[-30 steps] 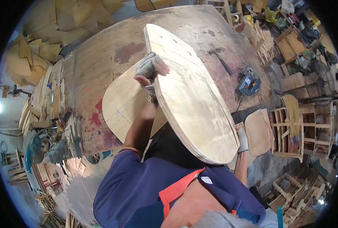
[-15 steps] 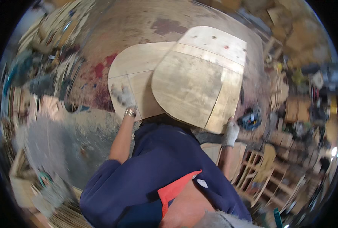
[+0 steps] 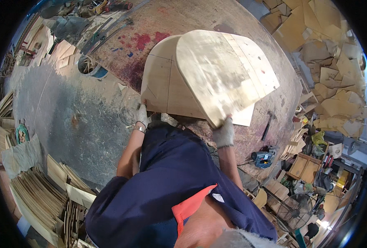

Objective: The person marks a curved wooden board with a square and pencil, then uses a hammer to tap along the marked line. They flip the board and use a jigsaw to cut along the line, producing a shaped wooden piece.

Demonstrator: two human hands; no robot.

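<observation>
My left hand (image 3: 143,115), in a pale work glove with bare fingertips, grips the near left edge of a plywood panel (image 3: 156,80) with a rounded outline and pencil lines. Its thumb shows on top; the other fingers are mostly hidden. A second rounded plywood panel (image 3: 212,68), smudged grey, overlaps the first and is tilted across it. My gloved right hand (image 3: 224,133) is closed on this upper panel's near corner, thumb on top. The lower panel's right corner pokes out beneath it.
The panels are over a worn, red-stained worktable (image 3: 123,53). To the right lie a hammer (image 3: 268,125) and a blue jigsaw (image 3: 262,158). Wood offcuts (image 3: 332,82) pile up at the far right, a fan (image 3: 295,210) stands near right, and stacked thin boards (image 3: 39,202) fill the near left.
My left hand has gone from lying spread on the lower panel to gripping its near edge. The upper panel has turned in my right hand. The whole view has swung round too.
</observation>
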